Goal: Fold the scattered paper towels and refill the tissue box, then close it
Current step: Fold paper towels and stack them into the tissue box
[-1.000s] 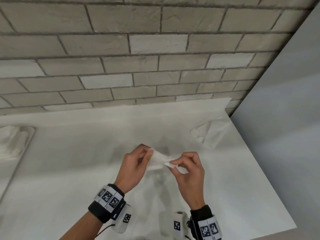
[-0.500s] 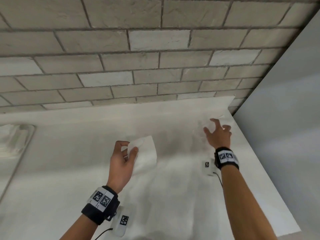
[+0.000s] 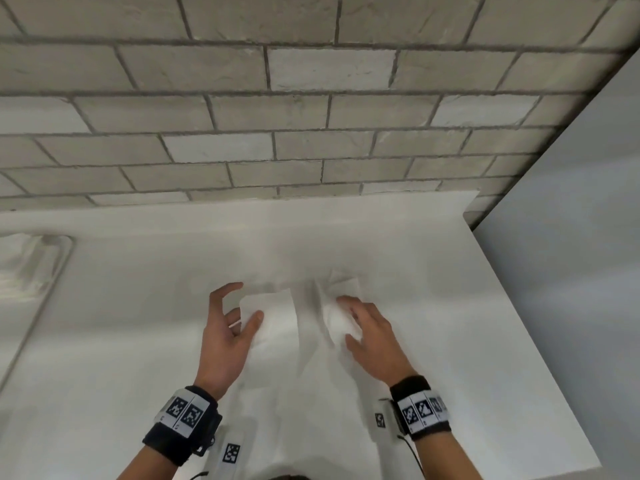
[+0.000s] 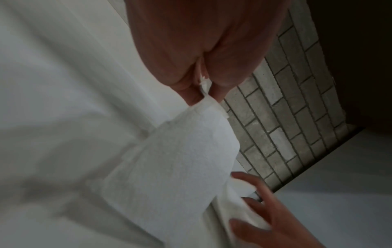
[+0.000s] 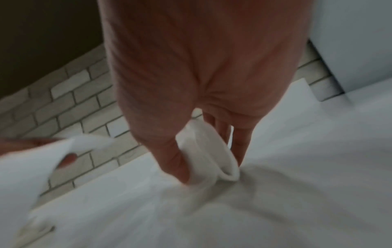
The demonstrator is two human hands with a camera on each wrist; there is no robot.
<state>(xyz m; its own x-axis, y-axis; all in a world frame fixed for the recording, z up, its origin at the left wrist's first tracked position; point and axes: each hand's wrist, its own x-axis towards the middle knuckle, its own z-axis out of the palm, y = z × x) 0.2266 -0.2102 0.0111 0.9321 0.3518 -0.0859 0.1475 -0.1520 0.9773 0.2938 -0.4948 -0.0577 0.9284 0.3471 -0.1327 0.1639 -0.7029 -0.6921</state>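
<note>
I see the white counter (image 3: 450, 375) running under the grey brick wall (image 3: 311, 116), with a blurred white tray or box (image 3: 31, 268) at its far left edge that I cannot identify. Over the middle my left hand (image 3: 227, 336) pinches a folded paper towel (image 3: 273, 313) between thumb and fingers. Just beside it, not touching, my right hand (image 3: 372, 336) has thumb and fingers closed around a second, crumpled paper towel (image 3: 337, 306) against the counter.
</note>
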